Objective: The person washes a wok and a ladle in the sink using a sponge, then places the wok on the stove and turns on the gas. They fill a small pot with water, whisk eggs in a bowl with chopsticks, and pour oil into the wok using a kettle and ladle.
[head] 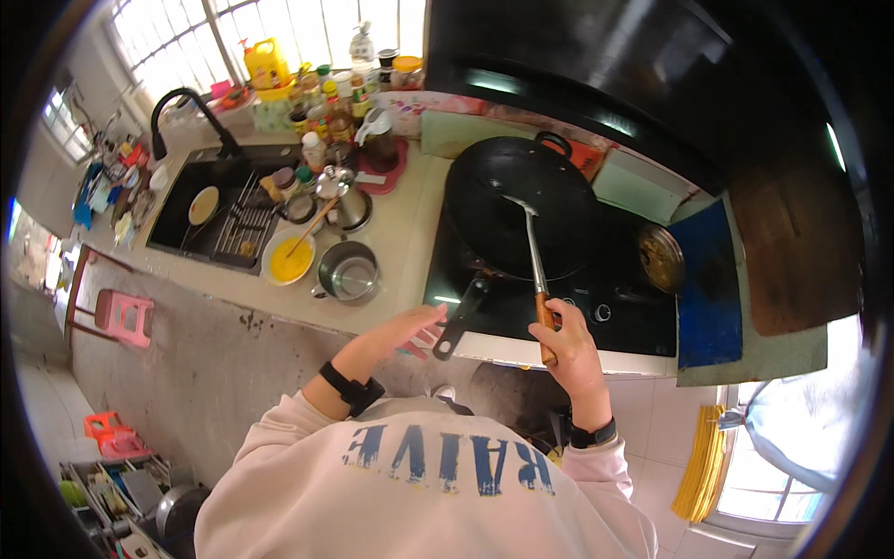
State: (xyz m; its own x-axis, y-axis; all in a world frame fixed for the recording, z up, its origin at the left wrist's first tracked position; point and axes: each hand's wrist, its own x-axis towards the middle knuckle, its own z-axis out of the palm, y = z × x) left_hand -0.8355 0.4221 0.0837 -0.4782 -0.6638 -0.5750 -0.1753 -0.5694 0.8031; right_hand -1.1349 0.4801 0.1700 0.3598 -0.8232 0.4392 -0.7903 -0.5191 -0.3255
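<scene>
My right hand (571,342) is closed around the wooden handle of a metal wok spatula (534,244). The blade end of that spatula rests inside a black wok (489,182) on the dark glass cooktop (635,328). A long flat handle (461,321) sticks out from the wok toward me. Just left of its end, my left hand (412,328) hovers with fingers apart, holding nothing and seemingly not touching the handle. On the counter left of the cooktop stand a steel pot (348,272) and a white bowl of beaten egg (290,258) with chopsticks (314,225) leaning in it.
A black sink (167,223) with a drying rack lies at the left. Sauce bottles (341,126), a lidded steel kettle (351,206) and a pitcher (380,143) crowd the counter's back. A metal bowl of food (660,258) sits right of the wok, below the range hood (594,63).
</scene>
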